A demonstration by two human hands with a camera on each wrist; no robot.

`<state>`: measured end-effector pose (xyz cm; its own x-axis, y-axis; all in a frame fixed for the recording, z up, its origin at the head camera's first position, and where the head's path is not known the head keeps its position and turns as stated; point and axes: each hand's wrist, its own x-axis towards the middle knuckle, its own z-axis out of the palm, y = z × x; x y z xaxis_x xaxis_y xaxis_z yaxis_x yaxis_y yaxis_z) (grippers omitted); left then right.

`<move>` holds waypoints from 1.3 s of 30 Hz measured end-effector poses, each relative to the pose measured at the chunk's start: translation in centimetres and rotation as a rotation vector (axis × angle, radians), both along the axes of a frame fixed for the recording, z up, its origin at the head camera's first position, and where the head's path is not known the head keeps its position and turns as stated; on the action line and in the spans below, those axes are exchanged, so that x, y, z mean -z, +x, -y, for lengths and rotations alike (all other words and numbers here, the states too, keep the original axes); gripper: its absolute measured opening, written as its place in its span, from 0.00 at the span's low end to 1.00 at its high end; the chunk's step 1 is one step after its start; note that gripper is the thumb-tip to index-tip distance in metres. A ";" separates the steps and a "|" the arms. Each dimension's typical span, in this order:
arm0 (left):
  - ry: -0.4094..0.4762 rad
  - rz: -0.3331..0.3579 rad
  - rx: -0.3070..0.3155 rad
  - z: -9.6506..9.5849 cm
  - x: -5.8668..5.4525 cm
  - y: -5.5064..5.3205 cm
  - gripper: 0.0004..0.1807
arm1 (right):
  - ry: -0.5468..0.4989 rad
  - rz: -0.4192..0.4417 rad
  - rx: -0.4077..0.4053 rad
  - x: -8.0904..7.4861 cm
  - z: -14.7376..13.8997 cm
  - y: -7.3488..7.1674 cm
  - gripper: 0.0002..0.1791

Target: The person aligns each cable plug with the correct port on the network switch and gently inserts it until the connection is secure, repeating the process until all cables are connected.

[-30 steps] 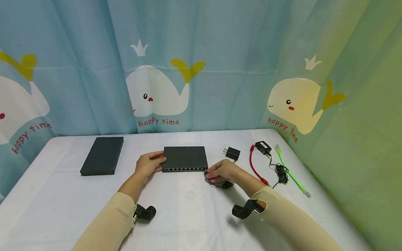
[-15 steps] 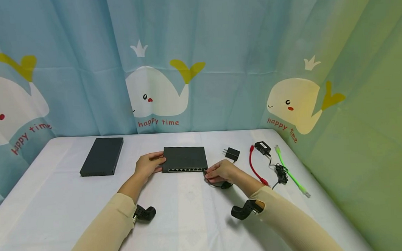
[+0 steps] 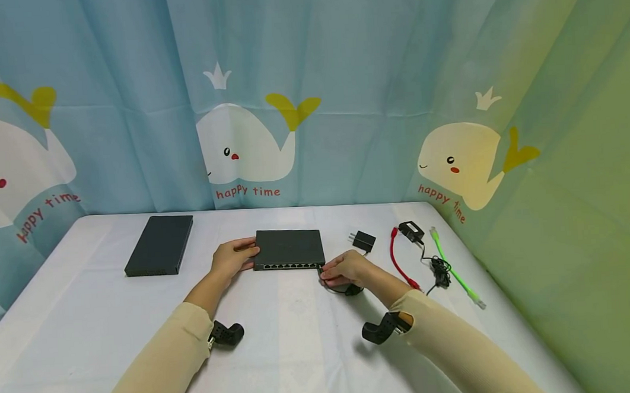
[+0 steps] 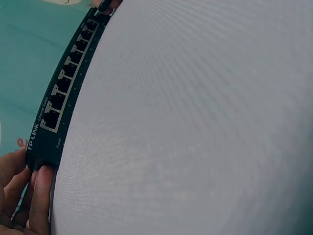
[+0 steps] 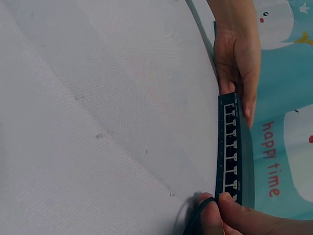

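Note:
A flat black Ethernet switch (image 3: pixel 288 247) lies on the white table, its row of ports towards me. My left hand (image 3: pixel 230 258) grips the left end of the switch, thumb on top and fingers at the side. At the right end of the port face, my right hand (image 3: pixel 348 268) pinches the plug end of a thin black power cable (image 5: pixel 196 218). In the left wrist view the plug (image 4: pixel 102 7) meets that end of the switch; how deep it sits cannot be told. The cable loops under my right hand, which partly hides it.
A second black switch-like box (image 3: pixel 159 246) lies at the left. To the right are a power adapter (image 3: pixel 363 241) with prongs, a red cable (image 3: pixel 399 263), another black adapter (image 3: pixel 411 232) with bundled cord (image 3: pixel 441 271), and a green network cable (image 3: pixel 452 269). A curtain (image 3: pixel 363 99) hangs behind.

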<state>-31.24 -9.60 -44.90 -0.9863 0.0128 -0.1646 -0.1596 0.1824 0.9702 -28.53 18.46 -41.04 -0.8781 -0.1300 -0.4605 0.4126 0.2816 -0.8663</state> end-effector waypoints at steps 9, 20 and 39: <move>0.003 -0.002 -0.004 0.1 0.1 0.0 0.25 | 0.026 0.008 0.000 -0.3 0.3 0.0 0.13; -0.001 -0.006 -0.009 0.0 0.1 -0.1 0.24 | 0.023 0.012 0.010 -0.2 0.3 -0.1 0.12; -0.010 -0.005 0.005 0.0 0.0 0.0 0.25 | -0.009 -0.002 0.014 -0.3 0.3 -0.3 0.20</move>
<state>-31.23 -9.59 -44.91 -0.9870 0.0161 -0.1602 -0.1541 0.1930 0.9690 -28.87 18.15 -40.70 -0.8806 -0.1215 -0.4580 0.4152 0.2677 -0.8694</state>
